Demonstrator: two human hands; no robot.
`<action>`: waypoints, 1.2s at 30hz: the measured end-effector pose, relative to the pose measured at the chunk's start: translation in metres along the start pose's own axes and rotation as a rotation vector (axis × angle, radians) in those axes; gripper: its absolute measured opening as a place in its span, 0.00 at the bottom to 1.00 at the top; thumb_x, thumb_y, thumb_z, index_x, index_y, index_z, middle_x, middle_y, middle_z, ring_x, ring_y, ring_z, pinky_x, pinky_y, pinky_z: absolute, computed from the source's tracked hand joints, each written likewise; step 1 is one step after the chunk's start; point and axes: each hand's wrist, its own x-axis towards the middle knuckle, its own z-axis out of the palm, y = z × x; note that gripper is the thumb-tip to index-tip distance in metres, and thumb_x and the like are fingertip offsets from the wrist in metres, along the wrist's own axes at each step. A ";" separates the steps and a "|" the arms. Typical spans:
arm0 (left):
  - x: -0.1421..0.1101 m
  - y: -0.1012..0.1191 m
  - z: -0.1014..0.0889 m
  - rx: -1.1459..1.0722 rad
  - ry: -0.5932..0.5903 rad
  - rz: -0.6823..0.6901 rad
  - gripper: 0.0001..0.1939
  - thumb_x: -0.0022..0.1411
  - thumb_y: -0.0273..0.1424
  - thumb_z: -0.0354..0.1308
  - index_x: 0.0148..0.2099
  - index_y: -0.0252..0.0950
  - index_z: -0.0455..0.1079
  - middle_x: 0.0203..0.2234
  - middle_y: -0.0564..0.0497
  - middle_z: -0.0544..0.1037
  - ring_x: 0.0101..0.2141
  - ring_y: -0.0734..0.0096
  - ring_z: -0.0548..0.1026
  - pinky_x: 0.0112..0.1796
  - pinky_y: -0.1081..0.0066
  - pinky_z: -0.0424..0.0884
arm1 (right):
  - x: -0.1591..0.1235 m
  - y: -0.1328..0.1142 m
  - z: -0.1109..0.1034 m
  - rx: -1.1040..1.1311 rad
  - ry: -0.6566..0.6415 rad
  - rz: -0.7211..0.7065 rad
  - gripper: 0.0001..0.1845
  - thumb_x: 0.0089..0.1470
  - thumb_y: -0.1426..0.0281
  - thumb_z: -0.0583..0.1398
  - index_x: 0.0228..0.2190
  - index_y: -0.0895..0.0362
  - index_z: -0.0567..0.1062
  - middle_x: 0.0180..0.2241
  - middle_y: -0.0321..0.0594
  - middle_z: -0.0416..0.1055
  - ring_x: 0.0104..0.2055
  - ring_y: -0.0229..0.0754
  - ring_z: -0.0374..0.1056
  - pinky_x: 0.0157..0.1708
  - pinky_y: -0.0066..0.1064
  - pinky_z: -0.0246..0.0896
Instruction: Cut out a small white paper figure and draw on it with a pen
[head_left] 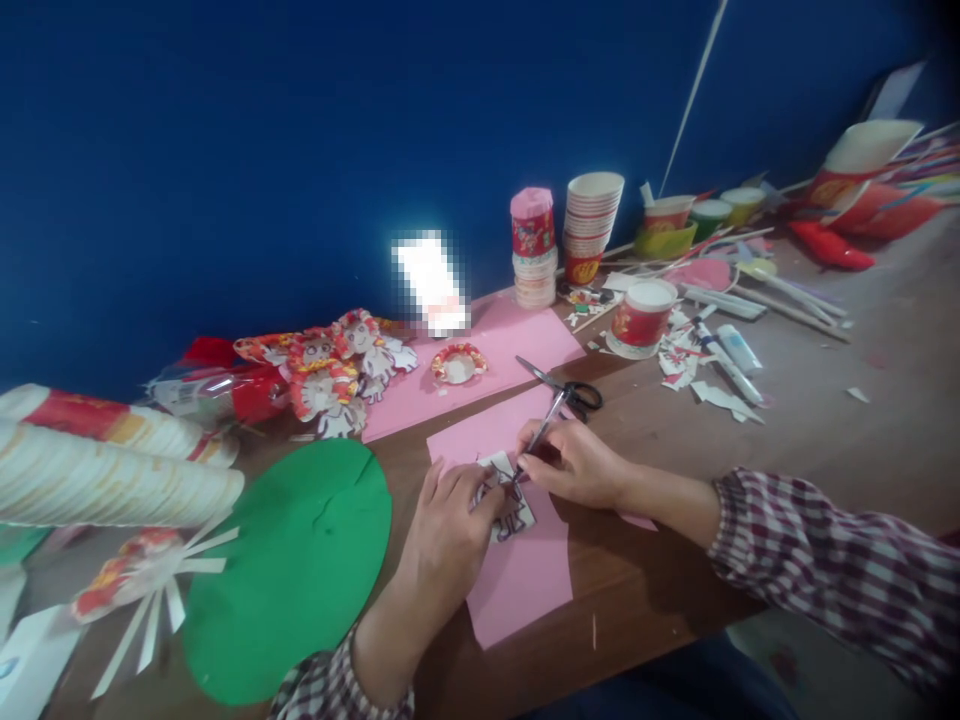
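My right hand (574, 462) grips a pen (546, 423), its tip down on a small white paper piece (523, 515) with dark drawn lines. Flat over the left part of that piece lies my left hand (454, 515), fingers stretched out and pressing it down. Under both is a pink paper sheet (517, 595). Just beyond the pen, black-handled scissors (581, 400) rest on the table. Part of the drawing is hidden by my fingers.
A green paper oval (292, 580) lies left, beside stacked paper cups (112, 480). Farther back are cut-out paper figures (330, 365), a cup-bottom ring (459, 365) and upright cups (592, 225). Paper scraps (724, 398) and glue tubes (739, 350) lie right. A blue wall (225, 150) stands behind.
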 end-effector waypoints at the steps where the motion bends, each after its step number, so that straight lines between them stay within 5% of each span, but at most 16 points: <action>1: 0.000 0.000 0.000 0.002 -0.002 -0.001 0.13 0.64 0.24 0.50 0.48 0.38 0.70 0.44 0.45 0.73 0.47 0.58 0.69 0.54 0.46 0.58 | 0.000 0.000 0.000 0.006 -0.005 0.001 0.04 0.50 0.73 0.56 0.30 0.59 0.71 0.23 0.34 0.67 0.24 0.34 0.62 0.24 0.24 0.56; 29: 0.001 -0.001 -0.001 0.020 -0.021 0.016 0.13 0.63 0.23 0.51 0.48 0.37 0.70 0.45 0.45 0.72 0.47 0.59 0.69 0.53 0.47 0.59 | 0.002 0.000 0.000 0.036 -0.023 -0.065 0.04 0.51 0.74 0.56 0.30 0.59 0.71 0.29 0.37 0.71 0.28 0.36 0.65 0.29 0.26 0.60; 36: 0.000 -0.002 0.000 0.010 -0.032 0.008 0.13 0.64 0.24 0.51 0.49 0.39 0.70 0.46 0.45 0.72 0.47 0.59 0.69 0.54 0.46 0.58 | 0.002 -0.004 -0.003 0.012 0.007 -0.024 0.05 0.49 0.75 0.56 0.31 0.59 0.71 0.24 0.34 0.67 0.24 0.34 0.62 0.25 0.25 0.57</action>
